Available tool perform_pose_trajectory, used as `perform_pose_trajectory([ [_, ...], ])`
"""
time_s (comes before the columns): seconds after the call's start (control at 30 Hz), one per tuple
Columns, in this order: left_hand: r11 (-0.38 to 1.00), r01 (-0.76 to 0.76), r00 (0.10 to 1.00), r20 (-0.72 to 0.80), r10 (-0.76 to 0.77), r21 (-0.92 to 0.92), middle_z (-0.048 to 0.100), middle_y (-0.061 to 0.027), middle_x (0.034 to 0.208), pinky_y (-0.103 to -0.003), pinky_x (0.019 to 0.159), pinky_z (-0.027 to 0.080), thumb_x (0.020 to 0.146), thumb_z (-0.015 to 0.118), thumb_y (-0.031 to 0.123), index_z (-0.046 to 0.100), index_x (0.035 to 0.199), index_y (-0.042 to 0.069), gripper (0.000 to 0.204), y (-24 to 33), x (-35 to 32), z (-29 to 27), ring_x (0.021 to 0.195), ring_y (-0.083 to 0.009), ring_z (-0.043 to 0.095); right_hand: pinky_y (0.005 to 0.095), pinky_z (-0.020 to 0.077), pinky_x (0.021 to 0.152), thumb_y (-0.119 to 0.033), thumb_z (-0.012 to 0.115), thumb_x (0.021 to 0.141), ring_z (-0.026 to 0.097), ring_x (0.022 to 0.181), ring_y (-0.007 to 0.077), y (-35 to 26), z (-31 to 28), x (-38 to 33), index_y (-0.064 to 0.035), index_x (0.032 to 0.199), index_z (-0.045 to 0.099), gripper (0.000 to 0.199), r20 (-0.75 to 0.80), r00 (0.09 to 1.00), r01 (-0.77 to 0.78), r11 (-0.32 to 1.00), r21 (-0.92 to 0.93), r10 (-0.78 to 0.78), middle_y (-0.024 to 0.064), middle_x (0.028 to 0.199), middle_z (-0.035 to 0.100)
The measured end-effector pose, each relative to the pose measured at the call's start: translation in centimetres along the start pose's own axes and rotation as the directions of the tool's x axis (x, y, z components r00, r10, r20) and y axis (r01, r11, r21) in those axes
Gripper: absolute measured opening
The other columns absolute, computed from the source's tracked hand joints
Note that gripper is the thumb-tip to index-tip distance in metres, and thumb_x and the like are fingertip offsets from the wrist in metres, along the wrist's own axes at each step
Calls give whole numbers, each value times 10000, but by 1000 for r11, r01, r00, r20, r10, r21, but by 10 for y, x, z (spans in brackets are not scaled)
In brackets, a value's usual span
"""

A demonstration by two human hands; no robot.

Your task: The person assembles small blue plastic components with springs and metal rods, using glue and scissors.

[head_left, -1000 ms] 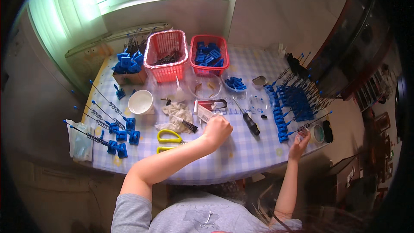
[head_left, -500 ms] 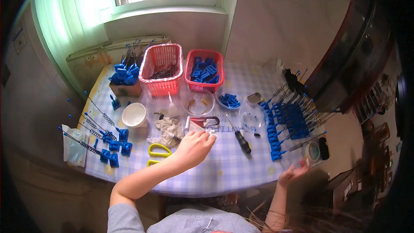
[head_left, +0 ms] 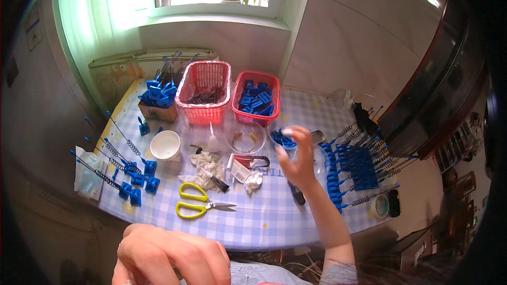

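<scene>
Right hand point(head_left: 297, 161) is raised over the tabletop point(head_left: 274, 219) at about 3 o'clock from the yellow scissors point(head_left: 198, 207), fingers loosely spread and clamped on nothing I can see, reaching toward the small clear dish of blue clips point(head_left: 282, 138) at 12 o'clock from it. Left hand point(head_left: 171, 256) sits curled low at 6 o'clock, well apart; can't tell if it holds anything. Risk: wrist hangs right above the dark-handled tool point(head_left: 297, 194) and just beside the rows of sprung blue assemblies point(head_left: 359, 166) at 3 o'clock, so a careless sweep could knock them over or tip the dish.
</scene>
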State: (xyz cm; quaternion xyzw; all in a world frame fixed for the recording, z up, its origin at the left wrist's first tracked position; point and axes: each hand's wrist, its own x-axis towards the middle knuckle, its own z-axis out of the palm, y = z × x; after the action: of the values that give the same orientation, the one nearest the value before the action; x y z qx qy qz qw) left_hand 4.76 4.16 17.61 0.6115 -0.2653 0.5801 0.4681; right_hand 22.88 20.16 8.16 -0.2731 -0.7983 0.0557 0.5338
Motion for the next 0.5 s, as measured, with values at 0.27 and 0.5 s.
perform_pose_trajectory([
  [0.27,958,222,921,-362,-145,181,530,-114,664,-425,549,441,799,484,103,412,639,52,183,31,22,22,617,-245,550,379,373,791,-132,535,702,482,907,268,111,53,63,-74,918,530,223,233,964,-77,970,-232,132,100,929,520],
  [0.5,928,298,945,64,-320,225,554,-151,765,-420,623,440,822,454,181,508,785,6,187,60,17,2,713,-274,558,366,436,764,-83,487,698,536,908,240,150,102,91,-133,880,611,226,665,732,202,886,-417,147,66,937,581],
])
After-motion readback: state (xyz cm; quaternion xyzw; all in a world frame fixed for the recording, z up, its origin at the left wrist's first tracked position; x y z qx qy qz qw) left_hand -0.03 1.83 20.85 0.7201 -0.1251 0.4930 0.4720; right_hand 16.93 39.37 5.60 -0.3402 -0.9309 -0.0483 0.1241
